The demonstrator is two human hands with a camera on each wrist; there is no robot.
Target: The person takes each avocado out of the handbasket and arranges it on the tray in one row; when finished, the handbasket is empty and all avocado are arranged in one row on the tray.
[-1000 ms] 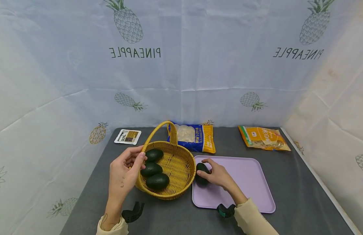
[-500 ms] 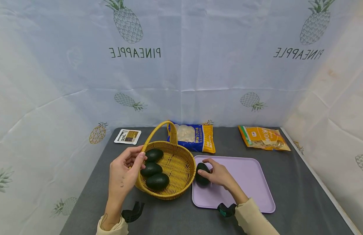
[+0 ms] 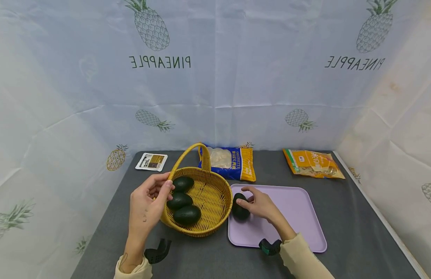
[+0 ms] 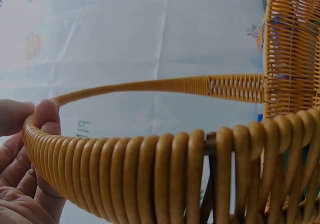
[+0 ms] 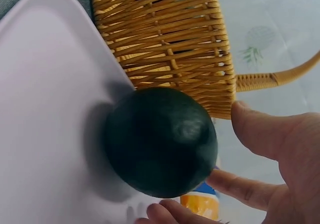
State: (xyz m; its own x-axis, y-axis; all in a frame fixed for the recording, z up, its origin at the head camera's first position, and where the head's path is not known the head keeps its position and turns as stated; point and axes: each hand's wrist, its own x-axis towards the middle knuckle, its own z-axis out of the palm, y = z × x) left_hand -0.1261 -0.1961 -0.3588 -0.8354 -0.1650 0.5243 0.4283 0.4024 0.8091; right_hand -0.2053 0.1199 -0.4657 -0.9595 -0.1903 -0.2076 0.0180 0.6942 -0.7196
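Note:
My left hand (image 3: 147, 205) pinches the arched handle (image 4: 120, 169) of a yellow wicker basket (image 3: 212, 201) between thumb and fingers. Inside the basket, three dark green avocados (image 3: 187, 216) lie along its left side. Another avocado (image 5: 162, 141) rests on the left edge area of a lilac tray (image 3: 285, 217), right beside the basket wall. Around that avocado my right hand (image 3: 260, 203) is loosely spread. In the right wrist view its thumb stands apart from the fruit, while a fingertip is right at the avocado's side.
Behind the basket lies a blue and yellow pasta bag (image 3: 229, 162). An orange food bag (image 3: 314, 164) is at the back right, and a small white packet (image 3: 151, 162) at the back left. A pineapple-print cloth (image 3: 250, 77) hangs behind the dark grey table (image 3: 205, 259).
My right hand has eased slightly to the right, its thumb loosening from the avocado on the tray. The left hand and basket have stayed in place.

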